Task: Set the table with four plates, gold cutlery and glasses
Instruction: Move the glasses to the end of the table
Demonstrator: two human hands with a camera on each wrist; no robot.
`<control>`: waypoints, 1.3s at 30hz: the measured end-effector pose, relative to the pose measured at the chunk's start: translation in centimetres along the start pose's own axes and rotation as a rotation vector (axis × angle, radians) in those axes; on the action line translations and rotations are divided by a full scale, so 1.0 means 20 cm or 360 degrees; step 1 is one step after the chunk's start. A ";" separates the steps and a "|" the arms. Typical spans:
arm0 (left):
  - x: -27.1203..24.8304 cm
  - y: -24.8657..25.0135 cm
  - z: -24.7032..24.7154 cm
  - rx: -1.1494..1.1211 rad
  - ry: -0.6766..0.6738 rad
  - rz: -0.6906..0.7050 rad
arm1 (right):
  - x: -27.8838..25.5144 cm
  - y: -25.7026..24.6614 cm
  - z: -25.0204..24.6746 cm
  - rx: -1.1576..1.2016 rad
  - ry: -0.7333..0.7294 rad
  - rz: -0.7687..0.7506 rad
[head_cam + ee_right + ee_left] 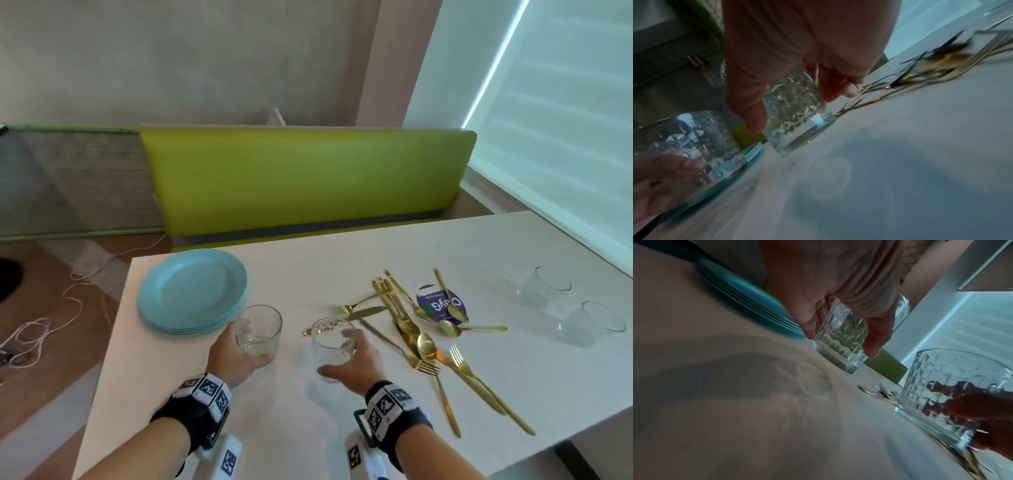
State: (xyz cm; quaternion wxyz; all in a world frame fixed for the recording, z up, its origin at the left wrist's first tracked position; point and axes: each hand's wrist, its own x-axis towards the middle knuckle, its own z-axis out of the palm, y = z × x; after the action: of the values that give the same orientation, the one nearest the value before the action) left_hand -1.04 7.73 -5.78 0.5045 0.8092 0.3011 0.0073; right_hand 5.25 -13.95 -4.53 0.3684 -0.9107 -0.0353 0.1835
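My left hand (239, 346) grips a clear cut glass (258, 330) just right of a stack of light blue plates (191, 291). My right hand (346, 356) grips a second cut glass (334, 344) beside it. In the left wrist view, thumb and fingers of the left hand (840, 344) wrap the left glass (840, 331), which seems slightly above the tabletop. The right wrist view shows the right hand (802, 109) round its glass (797, 116). A loose pile of gold cutlery (411, 329) lies to the right of both hands.
Two more clear glasses (544, 286) (589, 323) stand at the far right of the white table (342, 428). A round purple sticker (442, 303) lies under some cutlery. A green bench (301, 178) runs behind the table. Cables lie on the floor at left.
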 end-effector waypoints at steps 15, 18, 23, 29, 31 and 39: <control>-0.10 -0.36 -0.46 -0.0093 0.0248 -0.0289 | -0.05 -0.37 0.59 -0.0027 -0.0222 -0.0184; -0.10 -0.37 -0.47 -0.0120 0.0273 -0.0302 | -0.05 -0.40 0.65 -0.0001 -0.0225 -0.0198; -0.03 -0.42 -0.49 -0.0113 0.0273 -0.0309 | -0.01 -0.45 0.73 0.0021 -0.0241 -0.0189; 0.09 -0.51 -0.51 -0.0067 0.0284 -0.0328 | 0.03 -0.51 0.76 0.0024 -0.0307 -0.0135; 0.12 -0.54 -0.52 -0.0036 0.0279 -0.0316 | 0.04 -0.53 0.76 0.0043 -0.0347 -0.0121; 0.11 -0.50 -0.53 -0.0089 0.0273 -0.0336 | 0.07 -0.51 0.80 0.0013 -0.0461 -0.0074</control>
State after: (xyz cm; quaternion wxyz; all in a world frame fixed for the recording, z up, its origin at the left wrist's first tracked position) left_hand -7.41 20.51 -9.49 0.4972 0.7551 0.4262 0.0316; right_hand 1.57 4.37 -8.56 0.3673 -0.8721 -0.1086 0.3045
